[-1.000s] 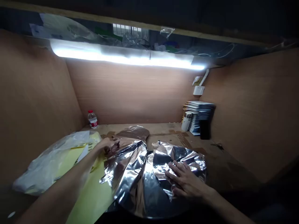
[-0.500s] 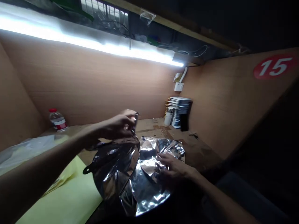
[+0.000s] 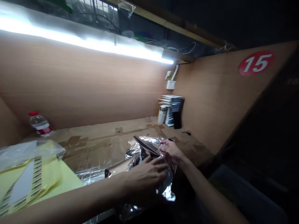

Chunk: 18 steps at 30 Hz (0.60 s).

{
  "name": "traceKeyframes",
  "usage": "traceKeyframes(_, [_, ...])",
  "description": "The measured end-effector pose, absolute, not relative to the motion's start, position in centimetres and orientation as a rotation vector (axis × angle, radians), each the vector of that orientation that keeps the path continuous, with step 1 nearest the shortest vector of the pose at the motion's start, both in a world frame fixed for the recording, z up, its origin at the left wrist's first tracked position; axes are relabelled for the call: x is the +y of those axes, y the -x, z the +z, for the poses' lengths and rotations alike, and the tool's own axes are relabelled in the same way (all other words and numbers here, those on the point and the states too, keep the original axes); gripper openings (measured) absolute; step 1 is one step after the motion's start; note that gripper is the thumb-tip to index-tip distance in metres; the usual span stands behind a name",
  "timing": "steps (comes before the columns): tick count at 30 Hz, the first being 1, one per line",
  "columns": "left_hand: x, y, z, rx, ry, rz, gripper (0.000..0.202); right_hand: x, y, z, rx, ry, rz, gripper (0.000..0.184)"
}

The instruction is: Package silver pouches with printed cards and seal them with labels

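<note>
Under both grips, at the near edge of a scuffed wooden worktop point(image 3: 100, 136), a crumpled foil sheet point(image 3: 149, 150) lies bunched, with one flap running left beneath the left forearm and another drooping toward the camera. The left grip point(image 3: 144, 178) rests on the foil with its fingers spread, not clenched. The right grip point(image 3: 170, 151) curls over the foil's upper fold, but whether it is pinching the foil cannot be told.

Left of the grips, yellow barcode sheets point(image 3: 35, 183) lie partly under a clear plastic bag point(image 3: 28, 155). Farther left, a water bottle point(image 3: 39, 124) stands in the back corner. Beyond the right grip, a stack of booklets point(image 3: 171, 107) leans against the right-hand panel, beside a white bottle point(image 3: 162, 114) and a black cup point(image 3: 177, 120).

Brown patches mark the worktop. Wood-veneer panels point(image 3: 81, 87) enclose it, a red "15" sticker point(image 3: 256, 63) sits high on the right one, and a bright light strip point(image 3: 81, 42) runs above.
</note>
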<state>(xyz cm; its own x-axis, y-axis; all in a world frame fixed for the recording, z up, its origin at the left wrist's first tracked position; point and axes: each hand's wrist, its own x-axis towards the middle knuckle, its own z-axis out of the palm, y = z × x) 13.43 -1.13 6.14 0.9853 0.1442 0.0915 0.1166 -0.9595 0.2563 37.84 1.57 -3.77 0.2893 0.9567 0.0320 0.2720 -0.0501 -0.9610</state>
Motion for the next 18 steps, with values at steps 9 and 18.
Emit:
traceKeyframes(9, [3.2,-2.6,-1.7,1.263,-2.28,0.293,0.059,0.9,-40.7,-6.2,-1.286,1.847,0.118,0.018])
traceKeyframes(18, [-3.6,3.3,-3.2,1.335,-1.921,0.389,0.044,1.4,-41.8,-6.9,-1.425,2.097,-0.079,0.027])
